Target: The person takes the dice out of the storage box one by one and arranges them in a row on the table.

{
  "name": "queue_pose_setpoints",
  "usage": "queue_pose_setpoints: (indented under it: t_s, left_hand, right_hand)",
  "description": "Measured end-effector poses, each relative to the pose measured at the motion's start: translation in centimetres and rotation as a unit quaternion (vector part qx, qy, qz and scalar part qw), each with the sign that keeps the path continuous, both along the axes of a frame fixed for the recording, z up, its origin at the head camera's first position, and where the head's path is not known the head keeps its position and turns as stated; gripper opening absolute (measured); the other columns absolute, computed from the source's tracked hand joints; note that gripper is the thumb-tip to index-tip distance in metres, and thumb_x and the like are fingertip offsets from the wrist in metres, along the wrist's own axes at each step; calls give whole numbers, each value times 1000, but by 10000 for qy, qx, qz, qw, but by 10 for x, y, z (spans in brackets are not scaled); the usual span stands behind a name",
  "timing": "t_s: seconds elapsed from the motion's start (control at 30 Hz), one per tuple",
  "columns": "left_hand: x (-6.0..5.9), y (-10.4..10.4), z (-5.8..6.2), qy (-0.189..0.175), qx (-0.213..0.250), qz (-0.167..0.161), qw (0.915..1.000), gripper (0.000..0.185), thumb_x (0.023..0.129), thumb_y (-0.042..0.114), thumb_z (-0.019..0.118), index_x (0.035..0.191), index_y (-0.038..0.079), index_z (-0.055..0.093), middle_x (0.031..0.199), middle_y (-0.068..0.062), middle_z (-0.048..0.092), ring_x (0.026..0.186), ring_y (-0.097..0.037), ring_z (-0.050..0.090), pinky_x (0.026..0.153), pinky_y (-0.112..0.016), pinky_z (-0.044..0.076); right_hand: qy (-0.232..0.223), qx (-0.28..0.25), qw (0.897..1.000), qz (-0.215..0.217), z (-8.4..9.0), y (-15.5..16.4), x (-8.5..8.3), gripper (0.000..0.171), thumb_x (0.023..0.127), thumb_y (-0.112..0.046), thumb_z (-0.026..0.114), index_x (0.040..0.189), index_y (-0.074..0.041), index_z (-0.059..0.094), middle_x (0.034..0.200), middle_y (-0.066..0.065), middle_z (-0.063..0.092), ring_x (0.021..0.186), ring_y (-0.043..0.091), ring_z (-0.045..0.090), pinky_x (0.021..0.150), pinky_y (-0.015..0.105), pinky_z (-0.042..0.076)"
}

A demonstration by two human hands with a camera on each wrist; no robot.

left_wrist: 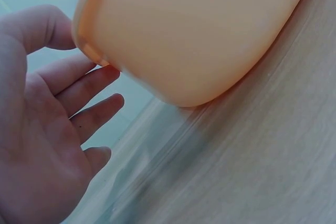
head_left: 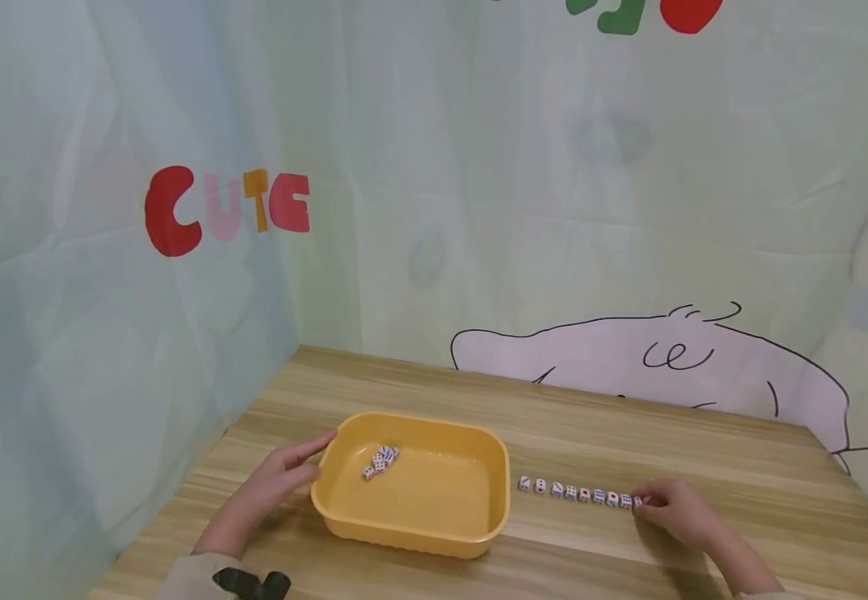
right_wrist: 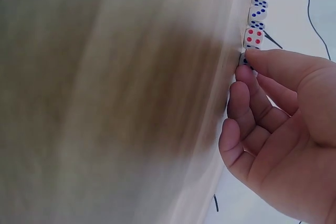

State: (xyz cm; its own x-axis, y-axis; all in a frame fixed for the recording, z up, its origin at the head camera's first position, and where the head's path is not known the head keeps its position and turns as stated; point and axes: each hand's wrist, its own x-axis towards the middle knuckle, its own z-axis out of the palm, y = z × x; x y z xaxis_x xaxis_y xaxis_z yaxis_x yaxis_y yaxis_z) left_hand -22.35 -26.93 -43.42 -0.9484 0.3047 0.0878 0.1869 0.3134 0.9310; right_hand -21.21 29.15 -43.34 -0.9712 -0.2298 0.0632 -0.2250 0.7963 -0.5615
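Closest to me was a pale sleeve (head_left: 189,575) on the left arm, a black object (head_left: 253,585) at its cuff, both behind the left fingers. The left hand (head_left: 272,482) was spread loosely, its fingertips touching the left end of a yellow tub (head_left: 411,533), the lower fingers hanging free below the rim. Over on the other side, the right hand (head_left: 679,510) was pinching one small die (right_wrist: 243,60) between thumb and forefinger, down at the tabletop (head_left: 576,571).

Leftward from those pinching fingers ran a row of dice (head_left: 584,495), white with red and blue spots, its far-left end near the tub but apart from it. Inside the tub, just right of the left fingers, a little cluster of dice (head_left: 380,467) lay bunched together.

Beyond both hands, behind the tabletop, hung a pale curtain (head_left: 479,208). On it, past the right fingers, was a white cartoon head (head_left: 591,358) outlined in black; farther up, beyond the left fingers, coloured letters (head_left: 222,230) spelled "CUTE".
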Motion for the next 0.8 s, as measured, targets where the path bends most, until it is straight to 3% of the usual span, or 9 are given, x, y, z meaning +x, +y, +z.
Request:
queue_pose_setpoints:
  t_s: [0.1,0.23,0.33,0.47,0.57,0.8]
  left_hand:
    - [1,0,0,-9,-20,77,10000,57,91,12,56,143,-2,40,149,-18,38,137,-38,31,101,-28,38]
    - [1,0,0,81,18,44,10000,56,91,11,55,143,-3,40,149,-18,37,138,-41,30,108,-46,35]
    - [0,0,-1,116,51,-16,9999,56,91,11,54,143,-3,39,149,-19,36,138,-42,30,108,-54,30]
    - [-1,1,-2,44,75,20,10000,56,91,12,54,144,-2,40,150,-18,36,139,-42,29,109,-55,30]
    - [-1,1,-2,41,90,38,9999,56,91,11,54,144,-2,40,150,-19,36,139,-43,27,109,-56,29]
    - [-2,-1,-3,75,61,-32,9999,57,92,12,54,144,-3,39,150,-19,35,139,-42,28,109,-55,28]
  right_hand:
    - [22,17,10000,44,0,0,-1,18,83,-9,69,96,4,71,80,2,67,69,3,53,62,23,45]
    - [-78,11,10000,7,3,-2,-1,25,84,-10,69,101,8,68,79,4,67,68,7,55,61,24,46]
    - [-215,-13,9995,-213,10,-6,1,32,85,-11,68,109,9,65,77,2,65,66,9,53,58,24,45]
    - [-145,-103,9994,-294,25,-15,2,35,86,-12,67,114,9,63,75,1,62,63,7,50,56,24,43]
    - [50,-186,9998,-74,36,-26,0,33,87,-12,66,114,8,64,75,1,62,62,6,49,56,25,43]
    - [48,-473,9987,174,57,-63,-2,35,89,-20,66,117,2,64,78,-1,62,65,6,50,58,25,44]
